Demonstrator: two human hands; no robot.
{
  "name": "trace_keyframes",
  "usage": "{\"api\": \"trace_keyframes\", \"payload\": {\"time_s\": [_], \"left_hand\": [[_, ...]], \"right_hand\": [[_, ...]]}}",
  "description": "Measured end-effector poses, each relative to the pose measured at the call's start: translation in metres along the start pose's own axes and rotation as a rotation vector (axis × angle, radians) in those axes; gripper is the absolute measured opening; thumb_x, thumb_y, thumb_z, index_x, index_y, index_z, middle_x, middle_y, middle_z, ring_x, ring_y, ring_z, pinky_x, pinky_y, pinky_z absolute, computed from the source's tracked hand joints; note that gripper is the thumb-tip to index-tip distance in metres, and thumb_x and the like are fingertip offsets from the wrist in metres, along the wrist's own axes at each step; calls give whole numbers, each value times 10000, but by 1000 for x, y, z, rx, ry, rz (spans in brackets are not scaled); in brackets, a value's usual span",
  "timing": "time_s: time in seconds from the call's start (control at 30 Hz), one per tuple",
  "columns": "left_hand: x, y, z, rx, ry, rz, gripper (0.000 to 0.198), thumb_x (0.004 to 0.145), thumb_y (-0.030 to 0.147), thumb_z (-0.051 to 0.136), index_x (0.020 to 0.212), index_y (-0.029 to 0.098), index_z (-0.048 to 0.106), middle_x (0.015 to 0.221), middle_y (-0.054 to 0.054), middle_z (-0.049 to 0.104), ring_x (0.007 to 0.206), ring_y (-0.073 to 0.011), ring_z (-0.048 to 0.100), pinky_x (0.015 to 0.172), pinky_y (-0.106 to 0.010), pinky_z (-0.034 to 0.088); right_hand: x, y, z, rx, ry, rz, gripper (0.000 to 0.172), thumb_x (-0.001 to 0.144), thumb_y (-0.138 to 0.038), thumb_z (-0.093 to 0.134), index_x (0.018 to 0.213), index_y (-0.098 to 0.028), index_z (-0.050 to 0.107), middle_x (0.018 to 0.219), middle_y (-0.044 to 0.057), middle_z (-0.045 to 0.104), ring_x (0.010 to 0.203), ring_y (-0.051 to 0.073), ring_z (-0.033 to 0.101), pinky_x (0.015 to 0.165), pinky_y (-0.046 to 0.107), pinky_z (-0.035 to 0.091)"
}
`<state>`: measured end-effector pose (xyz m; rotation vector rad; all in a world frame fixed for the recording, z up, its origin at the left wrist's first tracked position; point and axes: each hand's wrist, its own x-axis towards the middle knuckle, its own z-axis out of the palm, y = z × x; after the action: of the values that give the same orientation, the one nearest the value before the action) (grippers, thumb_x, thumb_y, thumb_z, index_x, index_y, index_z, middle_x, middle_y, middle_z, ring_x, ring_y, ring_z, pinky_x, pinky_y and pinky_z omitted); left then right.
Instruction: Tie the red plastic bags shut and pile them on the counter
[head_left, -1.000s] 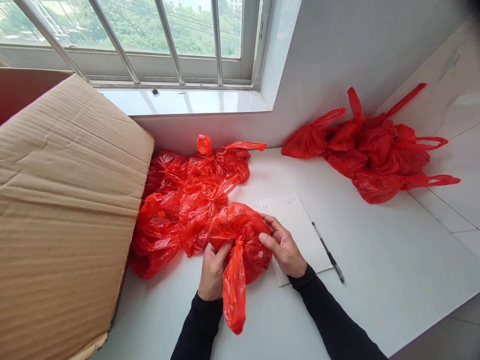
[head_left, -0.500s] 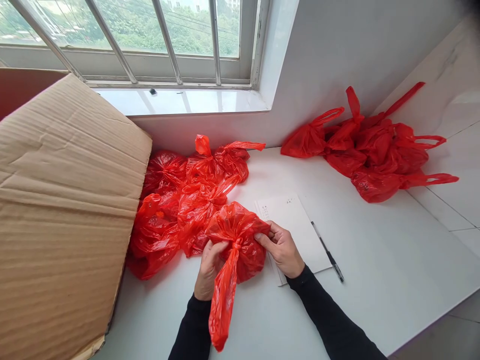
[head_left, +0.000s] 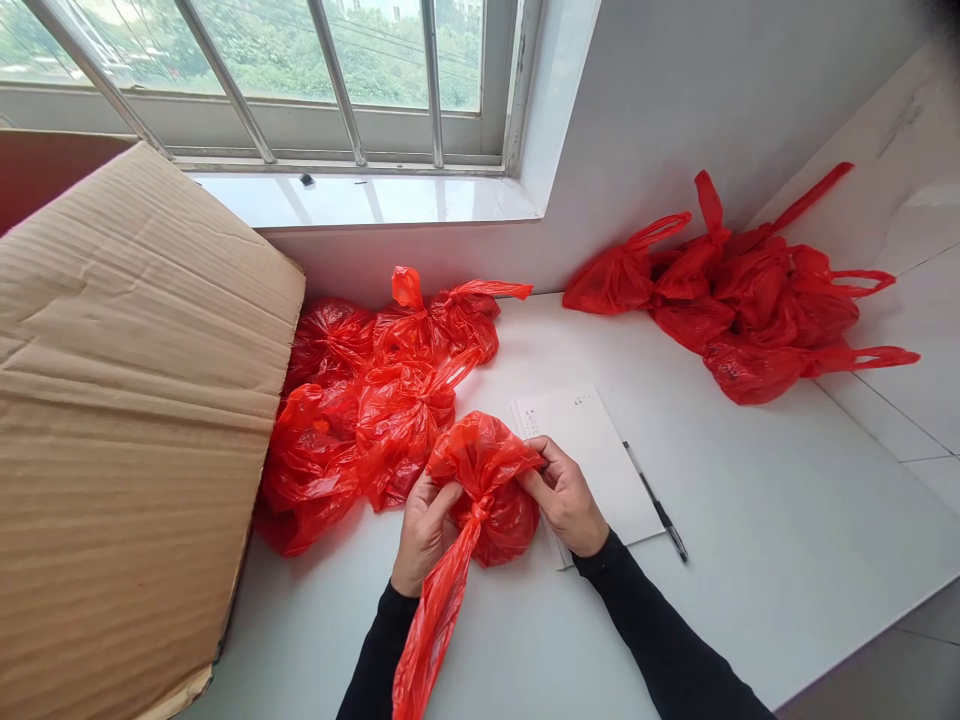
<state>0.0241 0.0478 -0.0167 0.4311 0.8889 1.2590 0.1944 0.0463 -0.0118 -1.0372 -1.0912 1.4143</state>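
Observation:
A knotted red plastic bag (head_left: 504, 515) is held between my two hands above the white table. Its contents are hidden, and its long twisted handle trails toward me at the lower left. My left hand (head_left: 424, 525) grips the bag's left side, thumb on top near the knot. On the other side, my right hand (head_left: 567, 492) pinches the plastic between thumb and fingers. Just beyond my left hand lies a pile of similar tied red bags (head_left: 405, 415). An open notebook (head_left: 611, 460) with some handwriting lies partly behind my right hand, with a black pen (head_left: 656, 503) along its right edge.
A large cardboard box (head_left: 142, 420) stands at the left, against the bag pile. More red bags (head_left: 765, 290) are heaped in the far right corner. A barred window with a sill (head_left: 420, 203) is at the back. The white table (head_left: 772, 530) ends at a slanting right edge.
The held bag has turned and shifted slightly right; its handle now points further left and lower. My left hand has moved slightly with it. Both hands keep their hold.

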Motion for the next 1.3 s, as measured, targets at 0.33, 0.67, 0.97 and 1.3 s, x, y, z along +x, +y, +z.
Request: {"api": "trace_keyframes", "payload": {"time_s": [0.33, 0.67, 0.97, 1.3], "left_hand": [[-14, 9, 17, -69, -54, -35, 345, 828, 357, 695, 1138, 205, 699, 1056, -63, 754, 986, -265, 693, 856, -351, 539], [-5, 0, 5, 97, -82, -26, 223, 796, 316, 746, 973, 182, 725, 861, -44, 761, 759, -206, 704, 730, -300, 548], [-8, 1, 13, 127, -96, -6, 195, 804, 295, 748, 960, 180, 733, 839, -39, 746, 737, -184, 676, 699, -272, 519], [-7, 3, 12, 260, -100, 30, 236, 780, 329, 776, 958, 179, 736, 903, -57, 770, 836, -222, 702, 778, -289, 529]], "right_hand": [[-1, -5, -1, 49, -91, 3, 503, 868, -325, 667, 1316, -262, 447, 1190, 79, 635, 1024, 211, 660, 934, 367, 522], [-2, -7, -3, 21, -87, -78, 412, 906, -355, 621, 1303, -249, 580, 1297, 70, 637, 1219, 262, 587, 1074, 410, 452], [-1, -7, -4, -41, -81, -69, 330, 920, -350, 590, 1229, -254, 653, 1179, 52, 693, 1125, 265, 622, 1001, 404, 484], [-1, -6, -2, 21, -51, -17, 324, 895, -445, 625, 1136, -232, 665, 1077, 56, 712, 1007, 246, 656, 916, 372, 519]]}}
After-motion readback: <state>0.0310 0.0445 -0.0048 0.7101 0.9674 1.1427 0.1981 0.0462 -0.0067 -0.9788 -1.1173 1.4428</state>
